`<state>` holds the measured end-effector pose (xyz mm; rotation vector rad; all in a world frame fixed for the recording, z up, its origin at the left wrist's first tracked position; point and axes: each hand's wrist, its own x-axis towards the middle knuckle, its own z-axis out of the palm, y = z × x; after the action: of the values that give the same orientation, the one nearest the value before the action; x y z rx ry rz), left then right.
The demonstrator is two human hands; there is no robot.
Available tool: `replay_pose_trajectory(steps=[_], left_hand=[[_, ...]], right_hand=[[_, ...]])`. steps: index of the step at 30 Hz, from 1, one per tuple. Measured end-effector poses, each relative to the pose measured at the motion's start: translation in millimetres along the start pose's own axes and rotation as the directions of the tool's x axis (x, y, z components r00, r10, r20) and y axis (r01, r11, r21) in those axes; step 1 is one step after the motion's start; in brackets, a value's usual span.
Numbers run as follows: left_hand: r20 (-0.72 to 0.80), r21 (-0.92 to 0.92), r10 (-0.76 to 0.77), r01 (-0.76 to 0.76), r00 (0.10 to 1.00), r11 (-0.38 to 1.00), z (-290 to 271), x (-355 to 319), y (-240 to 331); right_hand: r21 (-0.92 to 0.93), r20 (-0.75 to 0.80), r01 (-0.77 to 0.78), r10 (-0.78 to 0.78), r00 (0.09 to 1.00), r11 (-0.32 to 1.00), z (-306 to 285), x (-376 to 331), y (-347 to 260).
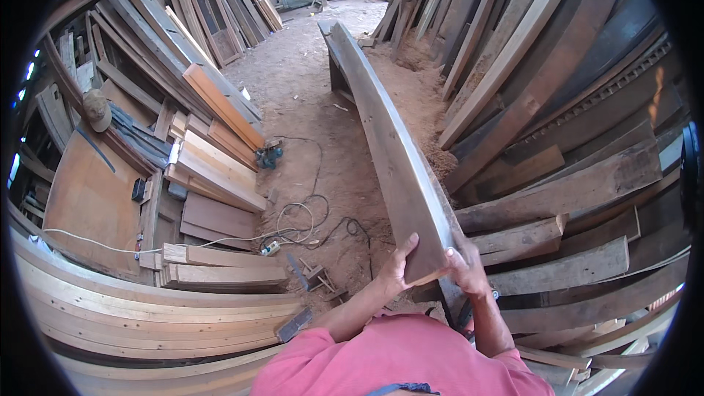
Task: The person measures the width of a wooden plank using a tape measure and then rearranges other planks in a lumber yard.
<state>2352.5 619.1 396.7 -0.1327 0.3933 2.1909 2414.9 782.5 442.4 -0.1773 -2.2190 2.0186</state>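
Observation:
A long, thick wooden plank (pixel 389 161) stretches away from me, its near end held between my two hands. My left hand (pixel 397 264) grips the lower left corner, thumb up on the broad face and fingers out of sight behind. On the other side, my right hand (pixel 468 270) closes round the near right edge, its thumb on the wood. The plank's far end rests near a dark wooden support (pixel 339 77). Beneath my right hand, a dark board or bench part shows only partly.
Stacked boards (pixel 220 275) line the left, and leaning planks (pixel 513 51) crowd the right. A green power tool (pixel 269 154) sits on the dusty floor, with a looped cable (pixel 297 213) and a power strip (pixel 270 248) nearby. A cap (pixel 97 110) hangs at far left.

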Motion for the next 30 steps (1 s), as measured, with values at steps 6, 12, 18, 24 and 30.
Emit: replay_pose_trajectory(steps=[6,12,18,24,30], left_hand=[[-0.524,0.514,0.219,0.101,0.823,0.852,-152,14,-55],[-0.677,0.537,0.240,0.243,0.696,0.808,-248,-19,-77],[-0.792,0.577,0.326,0.459,0.517,0.676,-267,19,-98],[-0.718,0.642,0.391,0.331,0.575,0.692,-314,26,-110],[-0.712,0.628,0.383,0.289,0.589,0.723,-357,25,-116]], right_hand=[[0.271,0.050,-0.546,0.555,0.831,0.793,30,-49,202],[0.128,0.051,-0.683,0.683,0.729,0.719,67,-82,246],[-0.669,-0.118,-0.445,0.506,0.854,0.595,20,-51,271],[-0.749,-0.456,-0.634,0.543,0.705,0.193,-45,5,256],[-0.750,-0.426,-0.651,0.668,0.610,0.116,-61,6,319]])
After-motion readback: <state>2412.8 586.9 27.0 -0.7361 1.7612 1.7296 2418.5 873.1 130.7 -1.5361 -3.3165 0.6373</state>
